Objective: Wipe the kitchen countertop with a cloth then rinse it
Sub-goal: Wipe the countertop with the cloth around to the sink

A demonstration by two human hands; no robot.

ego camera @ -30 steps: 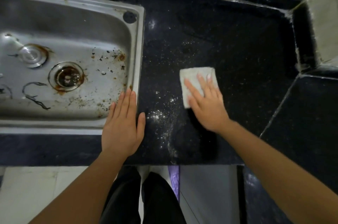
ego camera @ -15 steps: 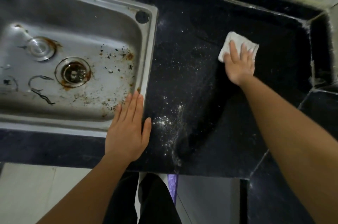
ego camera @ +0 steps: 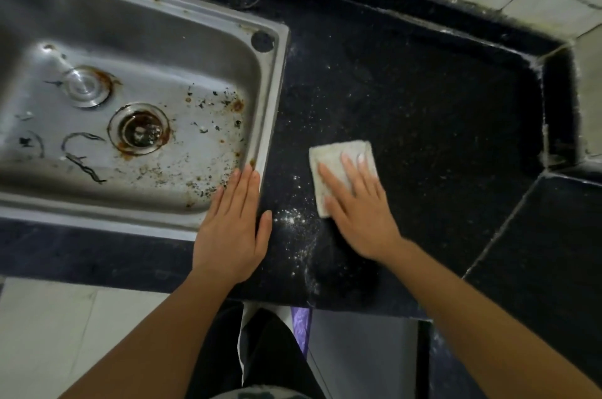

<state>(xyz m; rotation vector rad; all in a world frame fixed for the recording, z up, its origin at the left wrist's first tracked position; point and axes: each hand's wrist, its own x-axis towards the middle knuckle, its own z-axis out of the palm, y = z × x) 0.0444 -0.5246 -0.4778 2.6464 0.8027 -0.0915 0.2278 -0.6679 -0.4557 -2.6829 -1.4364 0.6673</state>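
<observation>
White cloth (ego camera: 337, 157) lies pressed under the flat, released right grip (ego camera: 361, 213); the left grip (ego camera: 231, 232), also released, rests leftward on the surface (ego camera: 423, 105).

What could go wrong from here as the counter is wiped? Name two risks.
1. The white powder lies near the front edge of the counter; the cloth under the right hand may sweep it onto the floor.
2. The sink holds rusty specks, so rinsing there may soil the cloth.

Head view, steeply down over countertop (ego camera: 407, 105) and sink (ego camera: 272, 99) (wide-angle, seemingly close)
</observation>
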